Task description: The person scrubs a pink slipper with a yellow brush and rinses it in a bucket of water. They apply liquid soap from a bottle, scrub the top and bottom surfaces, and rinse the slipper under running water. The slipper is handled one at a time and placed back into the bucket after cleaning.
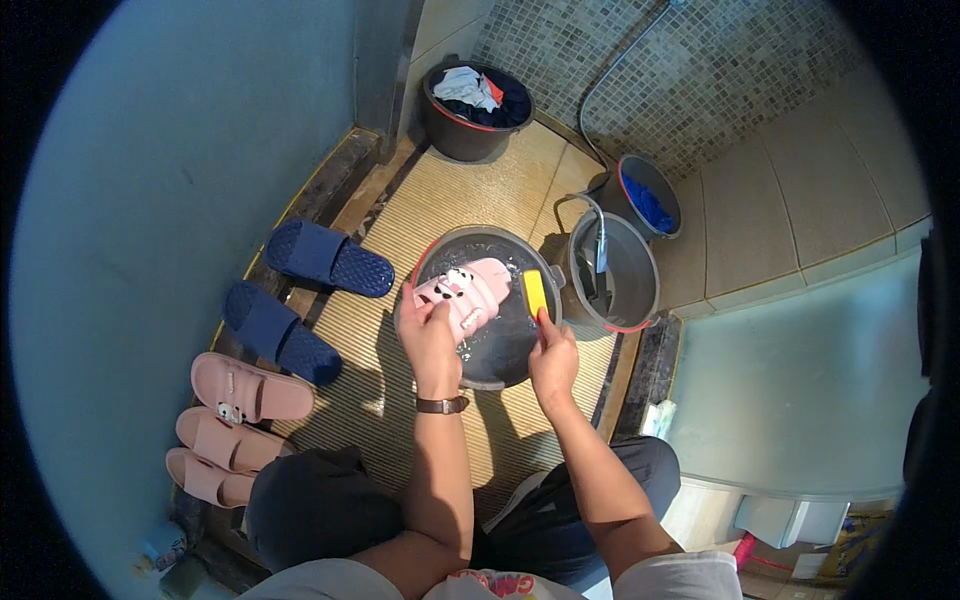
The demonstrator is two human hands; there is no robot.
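My left hand grips a pink slide sandal with panda decorations, holding it over a round grey basin of water. Small bubbles or splashes show around the sandal. In my right hand is a yellow-handled tool, probably a brush, held at the basin's right side; its bristles cannot be seen. The tool and the sandal are apart.
Blue slides and pink slides line the left ledge. Right of the basin stands a grey bucket with a shower head hanging in it. Behind are a bucket of blue cloth and a dark tub of clothes.
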